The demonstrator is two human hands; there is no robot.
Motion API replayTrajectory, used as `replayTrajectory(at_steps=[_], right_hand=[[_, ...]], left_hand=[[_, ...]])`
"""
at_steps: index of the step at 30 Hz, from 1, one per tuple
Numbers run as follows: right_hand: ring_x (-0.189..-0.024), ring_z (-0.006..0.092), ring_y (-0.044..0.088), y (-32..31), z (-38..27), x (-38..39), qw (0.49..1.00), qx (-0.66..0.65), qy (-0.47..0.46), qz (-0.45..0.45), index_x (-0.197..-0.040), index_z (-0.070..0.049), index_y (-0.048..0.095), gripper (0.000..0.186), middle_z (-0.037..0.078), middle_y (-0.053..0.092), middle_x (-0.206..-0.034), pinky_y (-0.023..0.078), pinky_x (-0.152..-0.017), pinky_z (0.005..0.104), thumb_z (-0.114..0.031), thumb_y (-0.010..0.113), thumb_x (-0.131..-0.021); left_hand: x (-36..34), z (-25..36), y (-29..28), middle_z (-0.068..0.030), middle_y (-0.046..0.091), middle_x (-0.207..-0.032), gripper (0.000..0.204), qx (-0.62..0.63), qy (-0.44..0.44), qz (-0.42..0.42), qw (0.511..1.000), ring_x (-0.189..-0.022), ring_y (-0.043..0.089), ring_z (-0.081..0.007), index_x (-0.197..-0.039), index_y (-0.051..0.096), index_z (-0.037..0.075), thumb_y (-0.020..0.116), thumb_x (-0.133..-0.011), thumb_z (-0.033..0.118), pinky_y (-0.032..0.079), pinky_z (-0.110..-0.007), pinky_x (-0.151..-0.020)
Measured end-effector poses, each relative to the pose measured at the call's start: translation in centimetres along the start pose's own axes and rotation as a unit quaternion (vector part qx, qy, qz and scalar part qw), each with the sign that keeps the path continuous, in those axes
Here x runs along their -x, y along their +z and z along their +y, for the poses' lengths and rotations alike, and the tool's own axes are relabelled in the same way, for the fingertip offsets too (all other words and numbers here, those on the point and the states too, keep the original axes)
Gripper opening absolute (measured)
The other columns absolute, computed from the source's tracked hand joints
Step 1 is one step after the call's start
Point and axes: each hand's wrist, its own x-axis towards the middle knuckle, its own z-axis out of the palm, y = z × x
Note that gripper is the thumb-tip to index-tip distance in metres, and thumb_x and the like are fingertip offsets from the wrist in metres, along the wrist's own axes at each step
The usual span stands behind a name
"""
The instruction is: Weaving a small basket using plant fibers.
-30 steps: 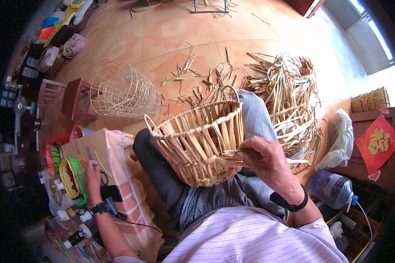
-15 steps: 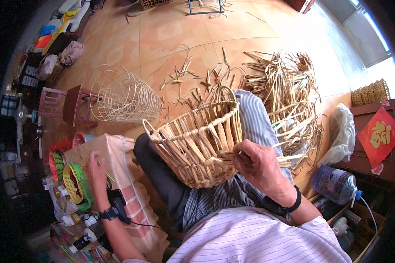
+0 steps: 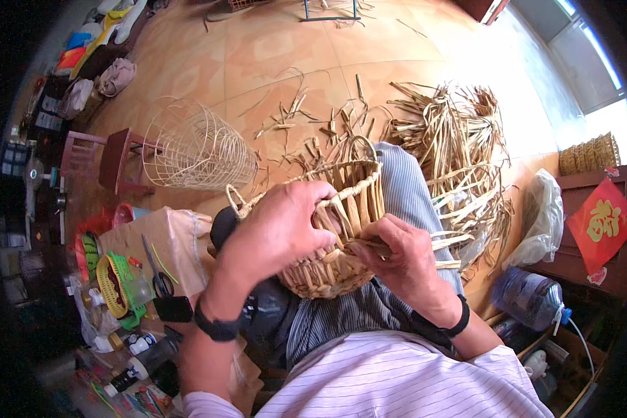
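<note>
A woven basket [image 3: 327, 282] of dried plant strips, with small loop handles on its rim, rests in my lap. My left hand [image 3: 285, 219] reaches over the near left rim; its fingers curl inside and the thumb presses the outer wall. On the basket's front right side, my right hand [image 3: 390, 247] pinches a dried plant strip [image 3: 361, 244] between thumb and fingers. Pale strip ends [image 3: 449, 241] stick out to the right, behind that hand. The left fingertips inside the basket are partly hidden.
Scissors [image 3: 163, 284] and a black phone-like object [image 3: 173, 308] lie on the cloth-covered table [image 3: 188, 244] at my left. An open wire-like frame [image 3: 198, 150] lies beyond. Bundles of dried strips [image 3: 442, 129] and scraps cover floor to the right. A water jug [image 3: 529, 296] stands at right.
My left hand has moved from the table at the left onto the basket's rim. The scissors now show on the table. My right hand stays at the basket's side.
</note>
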Motion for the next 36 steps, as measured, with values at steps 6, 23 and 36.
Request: replayTrajectory(at_steps=[6,23,36], right_hand=[[-0.072,0.0381,0.069,0.8,0.4,0.0,0.999,-0.021,-0.002,0.026,-0.095,-0.005,0.066,0.018,0.015,0.068,-0.085,0.055,-0.061,0.0445,-0.006,0.082,-0.088],[-0.083,0.0491,0.063,0.7,-0.6,0.1,0.999,0.002,-0.002,-0.036,-0.102,-0.004,0.055,0.018,0.022,0.059,-0.094,0.049,-0.068,0.0561,-0.004,0.070,-0.093],[-0.084,0.0419,0.070,0.2,-0.9,-1.0,0.980,-0.146,0.131,-0.012,-0.102,-0.001,0.064,0.017,0.019,0.069,-0.086,0.055,-0.073,0.0455,-0.002,0.076,-0.090]], left_hand=[[-3.2,-1.5,-0.5,-0.0102,0.079,-0.097,0.041,0.121,0.017,-0.226,0.966,-0.088,0.071,-0.0145,-0.112,0.073,-0.003,0.083,-0.077,0.016,0.058,-0.034,-0.083],[-3.5,-1.5,0.6,-0.0142,0.077,-0.083,0.031,0.005,-0.002,-0.173,0.985,-0.075,0.069,-0.0166,-0.105,0.074,0.000,0.078,-0.079,0.017,0.057,-0.038,-0.071],[-3.9,-3.5,1.9,-0.0110,0.078,-0.083,0.032,0.019,0.016,-0.174,0.984,-0.075,0.072,-0.0169,-0.104,0.078,0.003,0.085,-0.081,0.024,0.058,-0.037,-0.072]])
